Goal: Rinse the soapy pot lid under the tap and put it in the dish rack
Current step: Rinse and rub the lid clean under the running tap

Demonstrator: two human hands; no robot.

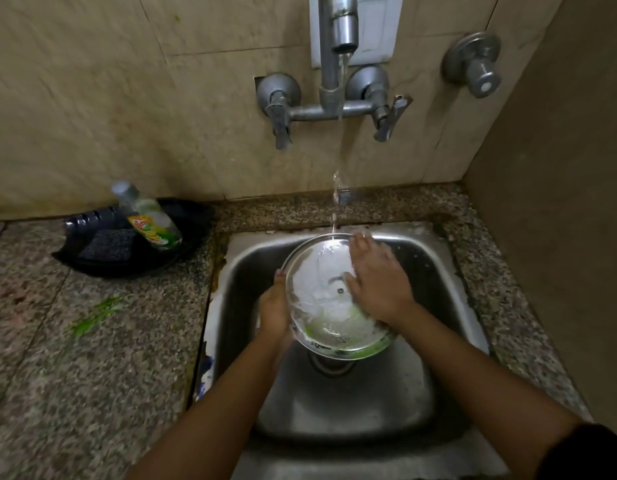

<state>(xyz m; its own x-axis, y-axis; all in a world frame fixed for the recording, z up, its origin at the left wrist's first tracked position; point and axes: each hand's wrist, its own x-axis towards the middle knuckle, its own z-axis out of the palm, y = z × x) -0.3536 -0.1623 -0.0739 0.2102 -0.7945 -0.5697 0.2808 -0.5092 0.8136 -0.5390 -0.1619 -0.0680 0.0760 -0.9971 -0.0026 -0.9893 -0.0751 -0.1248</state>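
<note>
A round glass pot lid (326,299) with a metal rim is held tilted over the steel sink (421,258), its inner face toward me, covered with white foam and some green soap. My left hand (274,311) grips the lid's left edge from behind. My right hand (378,280) lies flat on the lid's right side, fingers spread. Water runs from the tap (343,26) and lands on the lid's top edge. No dish rack is in view.
A black tray (182,251) on the granite counter at left holds a dish-soap bottle (151,218) and a dark scrub pad (108,244). Green soap streaks (95,315) mark the counter. Two lever handles and a wall valve (475,65) sit on the tiled wall.
</note>
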